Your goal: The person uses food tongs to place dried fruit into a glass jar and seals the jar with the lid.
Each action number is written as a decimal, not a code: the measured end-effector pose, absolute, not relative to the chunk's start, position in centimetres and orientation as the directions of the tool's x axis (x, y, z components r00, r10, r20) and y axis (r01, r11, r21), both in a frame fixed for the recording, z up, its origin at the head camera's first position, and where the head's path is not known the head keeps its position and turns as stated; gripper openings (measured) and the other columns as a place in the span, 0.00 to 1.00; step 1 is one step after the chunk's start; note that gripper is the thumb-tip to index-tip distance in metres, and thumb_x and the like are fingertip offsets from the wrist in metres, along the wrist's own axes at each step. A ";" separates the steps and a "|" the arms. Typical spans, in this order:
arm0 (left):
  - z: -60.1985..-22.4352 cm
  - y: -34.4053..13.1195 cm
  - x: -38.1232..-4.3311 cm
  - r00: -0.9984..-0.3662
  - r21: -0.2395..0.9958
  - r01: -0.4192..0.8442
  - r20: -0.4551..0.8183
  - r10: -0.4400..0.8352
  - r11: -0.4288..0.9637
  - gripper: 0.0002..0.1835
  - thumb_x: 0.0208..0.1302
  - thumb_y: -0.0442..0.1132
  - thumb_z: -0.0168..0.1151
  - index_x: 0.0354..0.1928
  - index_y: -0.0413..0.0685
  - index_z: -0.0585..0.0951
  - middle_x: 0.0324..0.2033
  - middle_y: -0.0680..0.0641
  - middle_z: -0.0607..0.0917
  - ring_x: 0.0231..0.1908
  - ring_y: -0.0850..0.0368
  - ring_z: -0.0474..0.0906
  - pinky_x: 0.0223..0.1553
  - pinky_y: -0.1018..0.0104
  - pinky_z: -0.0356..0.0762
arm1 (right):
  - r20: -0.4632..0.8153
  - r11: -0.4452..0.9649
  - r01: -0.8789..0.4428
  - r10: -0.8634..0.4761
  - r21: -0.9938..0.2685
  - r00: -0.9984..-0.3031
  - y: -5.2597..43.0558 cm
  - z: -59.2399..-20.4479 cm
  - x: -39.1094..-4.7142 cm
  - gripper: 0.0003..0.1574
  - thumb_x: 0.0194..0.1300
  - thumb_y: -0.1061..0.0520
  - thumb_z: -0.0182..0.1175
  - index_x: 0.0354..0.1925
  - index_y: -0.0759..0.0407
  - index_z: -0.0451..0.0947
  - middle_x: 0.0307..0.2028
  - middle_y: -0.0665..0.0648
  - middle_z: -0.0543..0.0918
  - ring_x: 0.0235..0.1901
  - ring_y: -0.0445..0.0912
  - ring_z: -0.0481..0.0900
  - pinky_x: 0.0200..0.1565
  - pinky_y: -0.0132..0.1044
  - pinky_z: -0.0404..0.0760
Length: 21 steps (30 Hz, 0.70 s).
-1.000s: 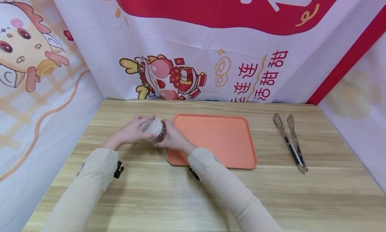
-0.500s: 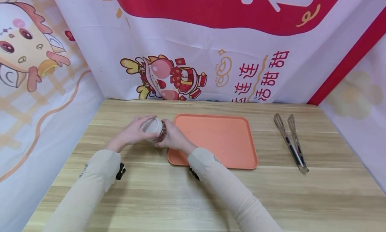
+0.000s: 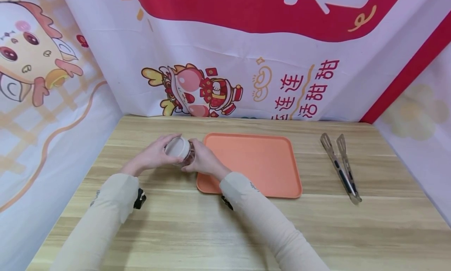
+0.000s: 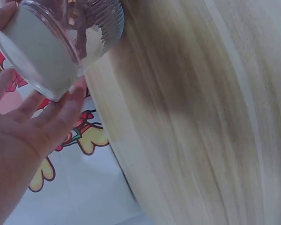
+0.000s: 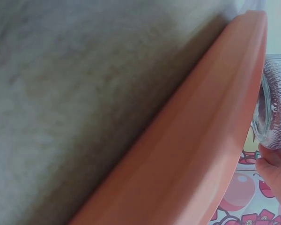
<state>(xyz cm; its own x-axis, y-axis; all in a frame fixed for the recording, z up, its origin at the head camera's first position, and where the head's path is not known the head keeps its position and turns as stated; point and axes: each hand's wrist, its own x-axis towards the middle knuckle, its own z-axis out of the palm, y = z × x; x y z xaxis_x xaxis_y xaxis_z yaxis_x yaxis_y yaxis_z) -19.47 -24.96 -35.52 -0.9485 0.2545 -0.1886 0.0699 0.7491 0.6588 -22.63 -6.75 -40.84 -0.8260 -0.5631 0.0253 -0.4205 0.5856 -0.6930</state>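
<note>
Both hands hold a clear ribbed glass jar (image 4: 100, 33) with a whitish round lid (image 3: 177, 149) and dark reddish contents that I cannot make out. My left hand (image 3: 152, 157) grips the lid, thumb and fingers spread around its rim. On the jar's other side, my right hand (image 3: 206, 160) grips the glass body, just beside the tray's left edge. The jar appears tilted, its lid toward the left hand. In the right wrist view, a thumb or finger of the right hand (image 5: 277, 171) lies against the ribbed glass; much of that hand is out of frame.
An orange rectangular tray (image 3: 253, 165) lies on the wooden table (image 3: 169, 232), partly under the right forearm. Metal tongs (image 3: 340, 169) with black grips lie spread farther right. A printed cloth (image 3: 218, 40) hangs behind the table, and more cloth hangs at the sides.
The left wrist shifts slightly right, then back left, with the fingers staying on the lid. The right hand and the jar stay in nearly the same place.
</note>
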 end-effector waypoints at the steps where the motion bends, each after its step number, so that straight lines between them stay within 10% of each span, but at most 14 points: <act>1: -35.5 -25.0 -19.5 -0.947 0.662 0.067 -0.194 0.257 0.747 0.48 0.55 0.46 0.69 0.74 0.50 0.54 0.68 0.31 0.59 0.62 0.34 0.64 0.60 0.36 0.68 | 0.026 0.582 -0.422 -0.566 -0.695 -0.824 -6.8 -40.8 -22.6 0.55 0.45 0.52 0.77 0.66 0.60 0.59 0.58 0.57 0.75 0.55 0.45 0.76 0.60 0.36 0.76; 21: -35.4 -25.3 -19.3 -0.969 0.661 0.054 -0.148 0.201 0.748 0.41 0.56 0.53 0.68 0.69 0.46 0.64 0.66 0.33 0.65 0.60 0.34 0.68 0.57 0.41 0.72 | 0.018 0.595 -0.459 -0.598 -0.660 -0.801 -7.0 -40.2 -22.5 0.56 0.45 0.51 0.76 0.68 0.57 0.58 0.58 0.57 0.75 0.56 0.46 0.75 0.61 0.38 0.76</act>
<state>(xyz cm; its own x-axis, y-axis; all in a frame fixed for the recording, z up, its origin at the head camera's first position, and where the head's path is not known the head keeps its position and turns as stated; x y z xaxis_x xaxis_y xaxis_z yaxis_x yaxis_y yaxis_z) -19.30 -25.32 -35.43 -0.9685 0.2006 -0.1476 0.0542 0.7483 0.6611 -22.52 -6.97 -40.25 -0.8013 -0.5980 0.0182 -0.4589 0.5950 -0.6598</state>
